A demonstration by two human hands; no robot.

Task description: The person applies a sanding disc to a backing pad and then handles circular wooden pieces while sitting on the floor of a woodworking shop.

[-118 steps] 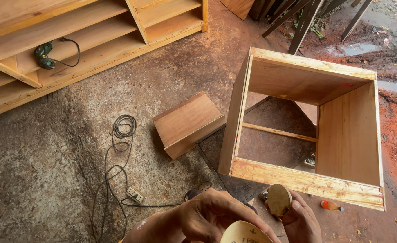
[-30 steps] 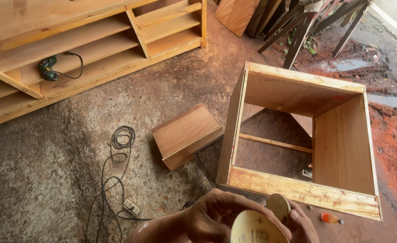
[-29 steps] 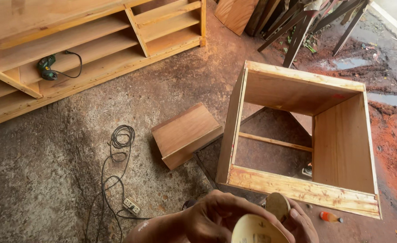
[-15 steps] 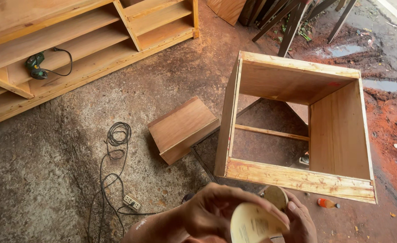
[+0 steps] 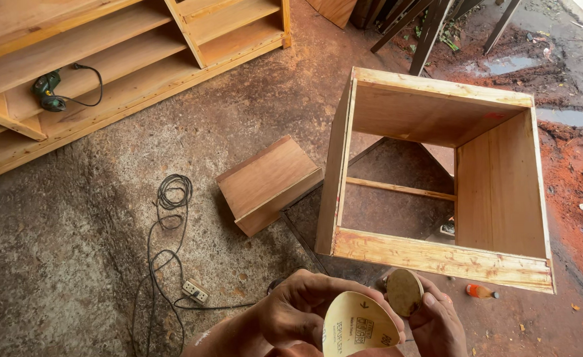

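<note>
At the bottom of the head view my left hand [image 5: 298, 311] grips a round tan sanding disc [image 5: 357, 325], curled so its printed back faces me. My right hand [image 5: 437, 324] holds a smaller round brown pad [image 5: 403, 291] by its edge, right beside the disc and touching it. Both hands are close together, just in front of the near edge of an open wooden box frame [image 5: 437, 258] standing on the floor.
A small wooden box [image 5: 268, 184] lies left of the frame. A black cable [image 5: 169, 218] with a white socket [image 5: 194, 291] trails over the concrete. A long wooden shelf unit [image 5: 126, 59] with a green power tool [image 5: 48, 91] lies at the top left. Puddles and red dirt are at right.
The disc has been turned and curled in my left hand, its printed back now facing up. The view has shifted slightly; both hands stay together at the bottom.
</note>
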